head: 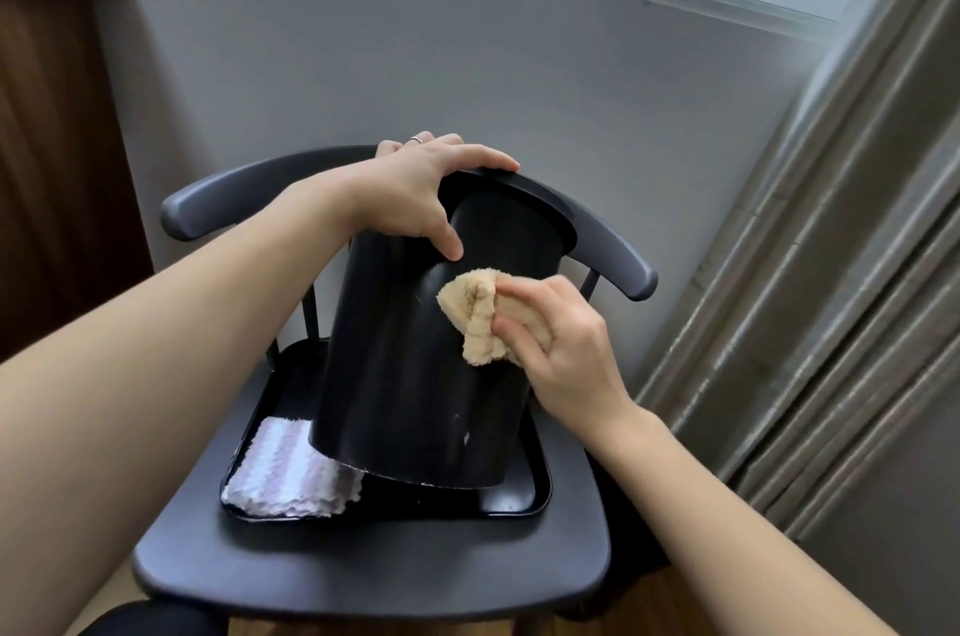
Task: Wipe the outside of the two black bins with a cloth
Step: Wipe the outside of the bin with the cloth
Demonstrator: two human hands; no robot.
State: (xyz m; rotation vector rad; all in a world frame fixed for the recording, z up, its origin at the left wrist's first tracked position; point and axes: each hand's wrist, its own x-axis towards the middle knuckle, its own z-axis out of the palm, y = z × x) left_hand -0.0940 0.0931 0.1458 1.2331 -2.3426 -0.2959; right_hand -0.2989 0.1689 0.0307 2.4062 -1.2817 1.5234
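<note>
Black bin (410,375) stands tipped on a dark tray (514,500) that sits on the seat of a dark wooden chair (363,562); its near lower edge is lifted off the tray and it leans away toward the chair back. Only this one bin is in view; the second one cannot be seen from here.

The left hand (415,188) grips the upper rim, fingers curled over the far edge and the thumb pressed down on the outer wall. The right hand (561,349) clenches a bunched beige cloth (478,318) and presses it against the bin's right side, about halfway up. A striped white and lilac cloth (291,469) lies folded on the tray, partly under the lifted bottom edge.

By its look the bin is thin, rigid plastic, smooth and a little glossy, so it is likely light and easy to tilt with one hand, but apt to slide or spin on the slick tray under wiping pressure. The rim seems the sound place to hold it, since the lip gives the fingers a ledge. Pale scuffs near the bottom right suggest that area needs firmer rubbing, with the rim hand bracing against the push.
</note>
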